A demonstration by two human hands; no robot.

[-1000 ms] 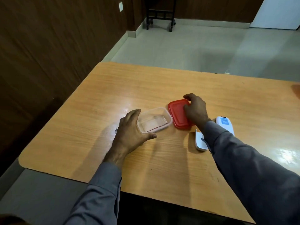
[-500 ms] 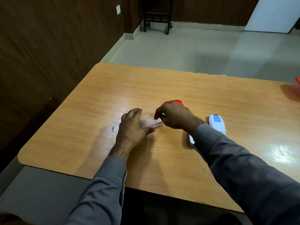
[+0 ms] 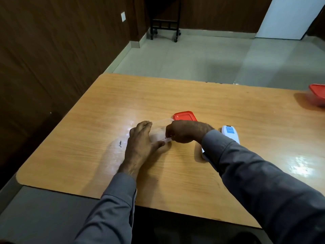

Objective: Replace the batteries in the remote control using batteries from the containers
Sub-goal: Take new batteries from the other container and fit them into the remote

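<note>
A clear plastic container (image 3: 158,125) stands open on the wooden table (image 3: 175,176). My left hand (image 3: 139,147) grips its left side, with the thumb along the near wall. My right hand (image 3: 186,131) reaches down into it with curled fingers. They pinch a battery at the container's near edge, and the hand hides most of it. The container's red lid (image 3: 184,116) lies flat just behind my right hand. The white remote control (image 3: 229,132) lies to the right, partly under my right sleeve. A sliver of its white battery cover (image 3: 203,152) shows beside the sleeve.
A second container with a red lid (image 3: 318,95) sits at the table's far right edge. A dark wood wall runs along the left. Beyond the table is tiled floor with a black wheeled stand (image 3: 165,23).
My right hand left the red lid, moved left over the clear container and curled its fingers inside. My left hand has kept its hold on the container.
</note>
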